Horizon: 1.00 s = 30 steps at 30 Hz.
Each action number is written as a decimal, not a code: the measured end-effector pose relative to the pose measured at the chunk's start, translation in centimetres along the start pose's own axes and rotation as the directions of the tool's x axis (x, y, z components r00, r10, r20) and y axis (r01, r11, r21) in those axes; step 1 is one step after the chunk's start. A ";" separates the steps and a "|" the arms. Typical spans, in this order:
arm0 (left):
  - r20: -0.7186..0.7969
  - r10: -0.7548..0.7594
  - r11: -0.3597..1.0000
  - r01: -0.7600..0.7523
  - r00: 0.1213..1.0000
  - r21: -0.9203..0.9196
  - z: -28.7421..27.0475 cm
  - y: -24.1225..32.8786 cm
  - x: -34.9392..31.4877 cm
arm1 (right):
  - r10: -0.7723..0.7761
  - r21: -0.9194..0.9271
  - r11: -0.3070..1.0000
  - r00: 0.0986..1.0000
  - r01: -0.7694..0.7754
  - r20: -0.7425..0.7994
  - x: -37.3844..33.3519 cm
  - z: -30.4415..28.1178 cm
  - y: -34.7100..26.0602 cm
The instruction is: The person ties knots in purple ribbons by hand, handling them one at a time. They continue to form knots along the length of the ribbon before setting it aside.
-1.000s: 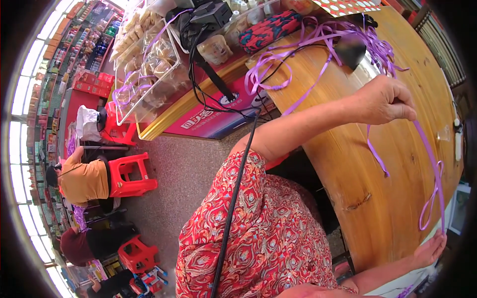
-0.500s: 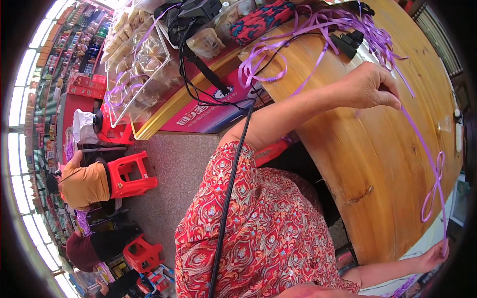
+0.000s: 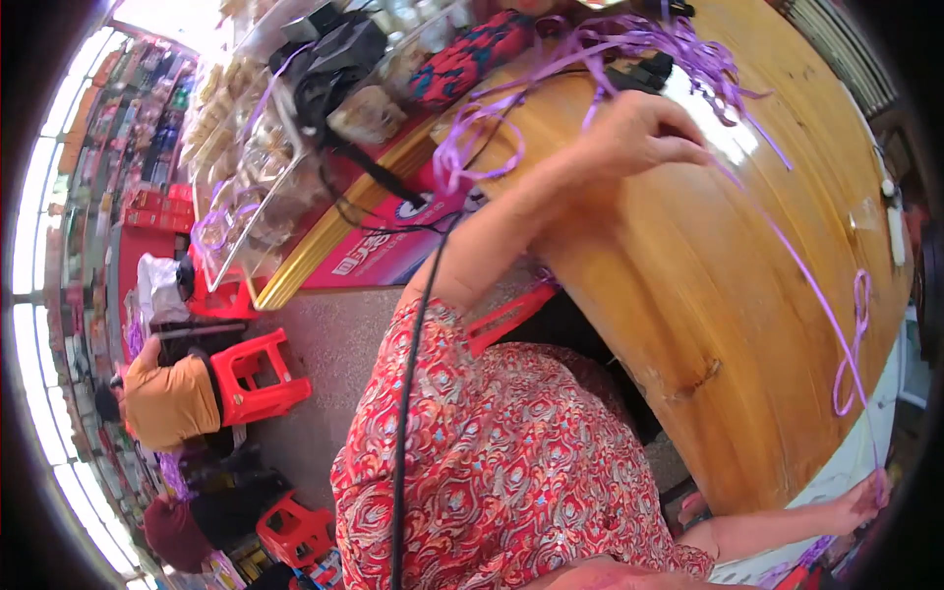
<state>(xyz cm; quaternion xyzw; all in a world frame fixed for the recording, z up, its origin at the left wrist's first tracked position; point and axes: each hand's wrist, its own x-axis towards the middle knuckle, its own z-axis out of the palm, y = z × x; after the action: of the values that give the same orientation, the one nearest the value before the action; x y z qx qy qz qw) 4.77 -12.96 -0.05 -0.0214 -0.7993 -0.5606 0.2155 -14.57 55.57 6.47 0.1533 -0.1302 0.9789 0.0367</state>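
Observation:
A thin purple ribbon (image 3: pixel 801 258) runs taut between my two hands, above the wooden table and past its right edge. My left hand (image 3: pixel 644 133) is raised over the far part of the table, thumb and fingers closed on the ribbon's upper end. At the lower right, my right hand (image 3: pixel 865 496) pinches the other end beside the table's edge. Partway along, nearer the right hand, a narrow loop (image 3: pixel 857 339) hangs from the ribbon. Beyond my left hand lies a tangled heap of purple ribbon (image 3: pixel 678 49) on the tabletop.
The wooden table (image 3: pixel 728 324) curves along the right. At upper left stand a wire-edged rack of bagged goods (image 3: pixel 261 157), black devices (image 3: pixel 339 49) and a red-and-blue braided bundle (image 3: pixel 470 61). A black cable (image 3: pixel 405 442) crosses my sleeve. People sit near red stools (image 3: pixel 258 376).
My left hand has moved up and to the left, widening the gap between my hands, with a longer ribbon stretch showing. My right hand stays about where it was. The view has shifted slightly.

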 end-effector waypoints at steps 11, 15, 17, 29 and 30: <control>-0.139 -0.264 0.775 0.124 0.954 -0.620 2.3 -0.8 0.9 | 0.077 0.024 0.997 0.994 -0.079 0.079 -3.5 1.3 5.1; -0.122 -0.282 0.495 0.035 0.952 -0.868 3.4 -0.6 2.4 | -0.004 -0.512 0.859 1.000 -0.009 -0.025 -3.2 0.2 7.9; -0.161 -0.401 0.338 -0.018 0.902 -0.941 4.1 0.5 3.6 | -0.078 -0.694 0.720 0.994 0.007 -0.071 -4.0 0.9 10.2; 0.206 -0.339 0.400 0.339 0.918 -0.851 11.7 3.5 2.5 | 0.039 -0.999 -0.046 0.999 -0.022 -0.024 -11.2 8.9 25.6; 0.221 -0.344 0.396 0.354 0.913 -0.847 11.9 4.1 1.7 | 0.141 -0.999 0.034 0.990 0.017 0.022 -12.2 8.9 27.5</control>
<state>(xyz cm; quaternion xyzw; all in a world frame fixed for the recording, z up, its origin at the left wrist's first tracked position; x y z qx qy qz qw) 0.51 -1.04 0.90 0.0366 -0.3883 -0.9195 0.0481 -3.43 26.36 4.16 0.1346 -0.7809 0.6043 0.0830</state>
